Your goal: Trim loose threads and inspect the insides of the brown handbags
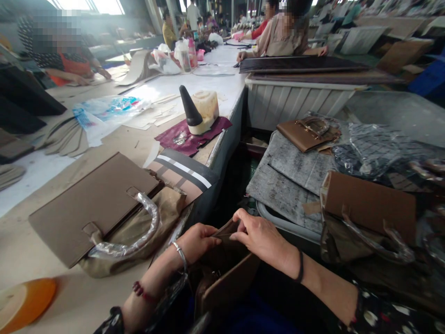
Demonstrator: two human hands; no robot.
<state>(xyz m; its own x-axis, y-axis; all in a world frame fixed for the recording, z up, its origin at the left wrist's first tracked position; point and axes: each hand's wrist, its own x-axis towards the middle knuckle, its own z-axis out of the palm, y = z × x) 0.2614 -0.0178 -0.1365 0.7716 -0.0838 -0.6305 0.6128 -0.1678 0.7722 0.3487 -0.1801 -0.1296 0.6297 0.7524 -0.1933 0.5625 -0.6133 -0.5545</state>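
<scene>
A brown handbag (231,280) hangs low in front of me, its mouth facing up and its inside dark. My left hand (199,242) pinches the bag's upper edge between thumb and fingers. Close beside it, my right hand (255,232) grips the same edge a little farther right. To the left, on the table, lies another taupe handbag (93,204) with its lining pulled out and a plastic-wrapped handle (153,222). The lower part of the held bag is partly lost in shadow near my lap.
A glue container with a black cone (190,109) stands on a maroon scrap (186,141) on the table (114,301). An orange roll (31,301) lies lower left. More brown bags (371,204) and grey felt boards (285,171) fill the right. Co-workers (285,32) sit farther back.
</scene>
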